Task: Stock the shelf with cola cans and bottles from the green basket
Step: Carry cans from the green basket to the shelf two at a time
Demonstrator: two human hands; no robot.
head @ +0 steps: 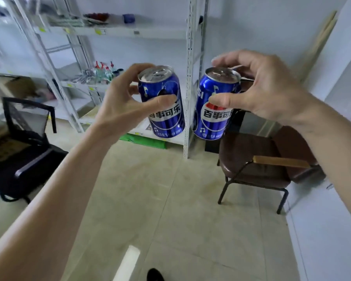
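Head view. We see the left hand [128, 104] gripping the left can [162, 102] and the right hand [257, 88] gripping the right can [215, 104], each with thumb on the near face and fingers curled over the rim. Both cans hang in mid-air, just apart, in front of the white shelf [188, 78], which stands farther off. We judge two risks: the high, fingertip-heavy holds could let a can slip, and the close pair could knock together or strike the shelf post. Each can is glossy blue with a silver, unopened top and a red-white-blue emblem.
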